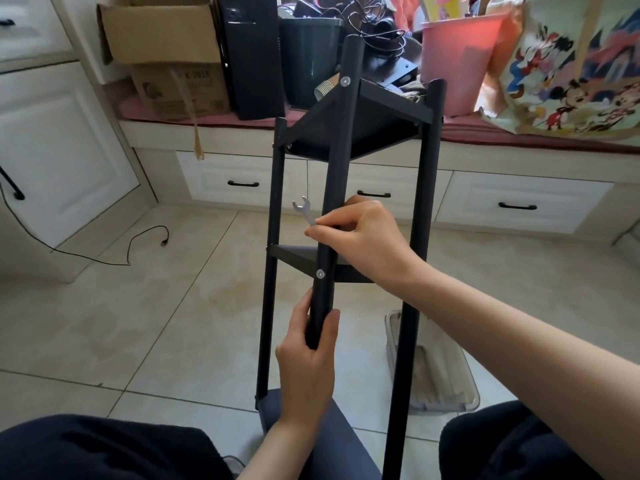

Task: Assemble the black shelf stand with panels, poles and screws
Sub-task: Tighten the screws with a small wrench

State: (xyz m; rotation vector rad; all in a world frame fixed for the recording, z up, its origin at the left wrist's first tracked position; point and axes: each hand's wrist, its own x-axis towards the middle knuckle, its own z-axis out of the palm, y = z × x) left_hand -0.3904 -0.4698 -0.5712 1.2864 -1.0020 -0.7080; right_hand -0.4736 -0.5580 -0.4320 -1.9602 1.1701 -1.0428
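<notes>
We see black shelf stand (427,168) lying tilted over tile floor (173,323), near end between our knees. Left hand (308,362) wraps around middle pole (337,174), below silver screw (321,273). Right hand (367,237) pinches small wrench (304,210) beside same pole. Two black panels (367,129) sit between poles. Clear plastic box (440,382) on floor under stand.

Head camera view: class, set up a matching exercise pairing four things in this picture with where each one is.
Things:
1. small wrench
2. centre pole
3. clear plastic tray
4. cardboard box

Places:
A. on the floor tiles beside the right pole
B. pinched in the right hand
C. on the bench, upper left
D. gripped low down by the left hand

Pairs: 1-B, 2-D, 3-A, 4-C
</notes>
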